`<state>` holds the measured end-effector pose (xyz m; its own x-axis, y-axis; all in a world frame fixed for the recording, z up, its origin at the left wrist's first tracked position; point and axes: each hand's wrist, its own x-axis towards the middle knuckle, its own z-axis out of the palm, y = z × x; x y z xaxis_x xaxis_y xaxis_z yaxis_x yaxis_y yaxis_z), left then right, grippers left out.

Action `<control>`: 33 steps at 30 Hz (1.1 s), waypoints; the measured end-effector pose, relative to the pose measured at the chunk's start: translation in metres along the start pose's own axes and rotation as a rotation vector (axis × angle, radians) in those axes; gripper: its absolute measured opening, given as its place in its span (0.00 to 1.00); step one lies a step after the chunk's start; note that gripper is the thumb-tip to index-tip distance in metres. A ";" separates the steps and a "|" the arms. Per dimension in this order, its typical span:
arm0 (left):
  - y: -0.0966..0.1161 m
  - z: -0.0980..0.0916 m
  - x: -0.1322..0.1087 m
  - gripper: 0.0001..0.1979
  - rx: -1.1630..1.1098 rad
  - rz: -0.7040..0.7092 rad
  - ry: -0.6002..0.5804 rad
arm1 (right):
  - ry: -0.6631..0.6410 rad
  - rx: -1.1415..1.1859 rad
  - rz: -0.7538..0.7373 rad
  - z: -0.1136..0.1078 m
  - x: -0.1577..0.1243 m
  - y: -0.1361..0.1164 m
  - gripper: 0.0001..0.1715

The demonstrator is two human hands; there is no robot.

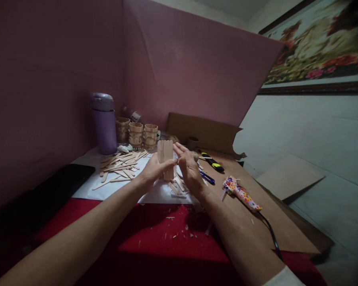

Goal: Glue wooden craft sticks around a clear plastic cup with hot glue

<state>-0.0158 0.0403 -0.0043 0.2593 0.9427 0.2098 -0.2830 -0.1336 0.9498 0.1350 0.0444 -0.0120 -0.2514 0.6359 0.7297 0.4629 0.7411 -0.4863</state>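
My left hand [154, 169] is closed on a piece made of wooden craft sticks [166, 153] set side by side, held upright in front of me. My left thumb lies across its near face. At its right side is my right hand [189, 167], fingers stretched out and close together; whether they press on the piece I cannot tell. A pile of loose craft sticks [123, 167] lies to the left on a white sheet [89, 186]. More stick pieces [179, 184] lie just below my hands.
Behind stand a purple bottle [105, 131] and three stick cups [136, 136]. On the brown board [274, 222] at right are a glue gun [241, 193] with its cord, a yellow-black cutter [213, 161] and a blue cutter [207, 177]. Wood scraps dot the red cloth [155, 226].
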 end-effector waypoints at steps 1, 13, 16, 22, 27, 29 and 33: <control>0.000 0.000 0.000 0.29 0.012 0.017 0.018 | -0.006 -0.017 -0.006 0.000 0.000 0.000 0.43; 0.003 -0.001 0.002 0.29 0.051 -0.039 0.116 | 0.227 0.020 0.025 0.003 -0.002 -0.009 0.29; 0.003 -0.001 0.002 0.24 -0.016 -0.078 0.107 | 0.303 0.065 0.093 0.005 -0.001 -0.009 0.25; 0.007 0.006 -0.003 0.22 -0.116 -0.059 0.083 | 0.085 0.410 0.486 0.016 0.001 -0.009 0.51; 0.005 0.003 -0.003 0.26 -0.156 -0.045 -0.035 | -0.035 0.758 0.568 0.017 0.002 -0.015 0.44; 0.005 -0.001 -0.001 0.27 -0.087 -0.033 -0.034 | -0.043 0.860 0.598 0.015 0.002 -0.016 0.37; 0.005 -0.011 0.007 0.21 0.178 0.135 0.229 | -0.072 1.003 0.651 0.011 0.003 -0.018 0.32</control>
<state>-0.0255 0.0491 -0.0007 0.0099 0.9545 0.2981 -0.1299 -0.2943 0.9468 0.1164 0.0349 -0.0063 -0.2779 0.9408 0.1941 -0.3398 0.0928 -0.9359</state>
